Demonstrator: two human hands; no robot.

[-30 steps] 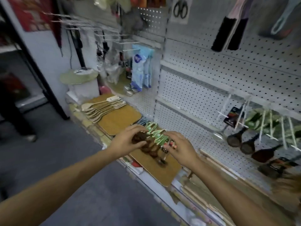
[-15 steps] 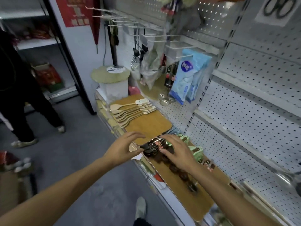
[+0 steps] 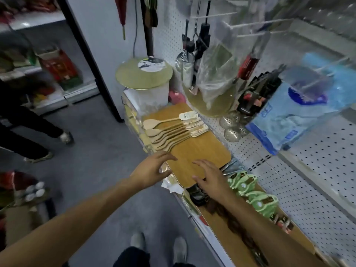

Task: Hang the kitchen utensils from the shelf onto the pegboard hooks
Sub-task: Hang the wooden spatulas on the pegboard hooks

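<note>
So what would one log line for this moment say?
left hand: open, empty | right hand: open, over board | wooden spoons: fanned on board, untouched | nothing held

A fanned row of pale wooden spatulas (image 3: pixel 169 132) lies flat on a tan wooden board (image 3: pixel 200 153) on the shelf (image 3: pixel 194 220), blades toward the aisle, handles with cream card tags toward the white pegboard (image 3: pixel 316 170). Farther right along the shelf, dark brown wooden spoons (image 3: pixel 231 220) (blurred, partly hidden by an arm) lie in a line with green card tags (image 3: pixel 256 195) at their pegboard ends.
</note>
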